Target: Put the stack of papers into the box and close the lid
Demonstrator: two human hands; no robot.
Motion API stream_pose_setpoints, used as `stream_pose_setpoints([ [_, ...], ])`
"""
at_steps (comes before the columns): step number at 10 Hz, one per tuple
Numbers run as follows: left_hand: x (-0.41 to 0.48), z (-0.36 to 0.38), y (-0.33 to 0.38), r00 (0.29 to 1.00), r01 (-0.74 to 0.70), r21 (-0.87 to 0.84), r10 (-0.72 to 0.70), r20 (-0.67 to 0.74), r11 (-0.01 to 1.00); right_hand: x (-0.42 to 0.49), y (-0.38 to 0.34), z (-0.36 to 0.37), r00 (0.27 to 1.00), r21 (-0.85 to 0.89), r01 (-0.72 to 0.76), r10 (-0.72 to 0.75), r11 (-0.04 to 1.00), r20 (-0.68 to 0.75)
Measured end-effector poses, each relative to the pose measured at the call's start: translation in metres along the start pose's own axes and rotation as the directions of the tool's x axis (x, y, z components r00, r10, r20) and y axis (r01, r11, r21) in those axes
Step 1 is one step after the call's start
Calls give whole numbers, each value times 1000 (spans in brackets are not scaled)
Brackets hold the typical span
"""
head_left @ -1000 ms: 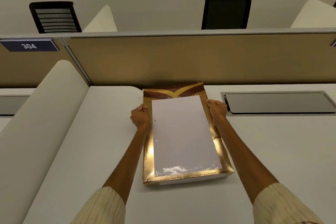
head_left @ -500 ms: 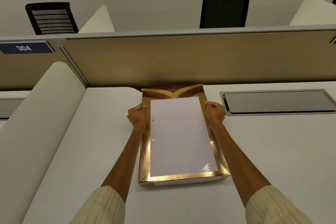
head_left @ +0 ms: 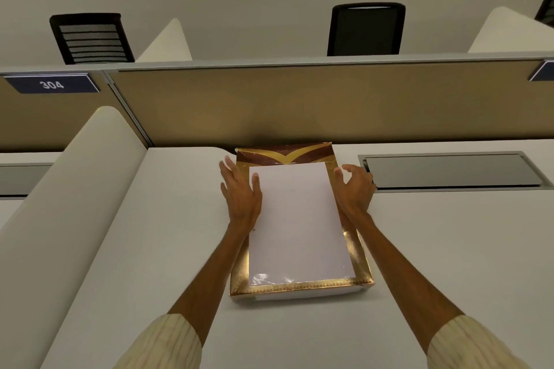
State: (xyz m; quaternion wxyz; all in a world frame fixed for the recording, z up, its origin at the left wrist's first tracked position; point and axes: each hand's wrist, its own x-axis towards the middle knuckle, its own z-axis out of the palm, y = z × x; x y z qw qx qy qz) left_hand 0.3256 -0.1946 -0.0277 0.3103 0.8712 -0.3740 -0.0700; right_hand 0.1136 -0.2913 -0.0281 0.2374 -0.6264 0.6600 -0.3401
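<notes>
A shiny gold box [head_left: 301,287] lies flat on the white desk, its far end against the partition. A white stack of papers [head_left: 295,219] lies inside it, framed by the gold rim. A brown and gold flap [head_left: 284,156] shows at the box's far end. My left hand [head_left: 239,195] hovers over the box's left edge, fingers spread, thumb over the paper. My right hand [head_left: 355,189] is at the box's right edge, fingers curled apart, holding nothing.
A tan partition [head_left: 299,105] rises right behind the box. A dark recessed panel [head_left: 449,171] sits in the desk to the right. A rounded white divider [head_left: 69,189] bounds the desk on the left. Two black chairs [head_left: 365,28] stand beyond the partition.
Both hands were fists gripping the box's side edges; now they have let go and opened. The box stays put against the partition.
</notes>
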Motion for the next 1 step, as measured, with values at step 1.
stream_pose_setpoints([
  [1,-8,0,1,982,-187,92,187,12,978,-13,-12,-16,986,-37,164,-162,986,40],
])
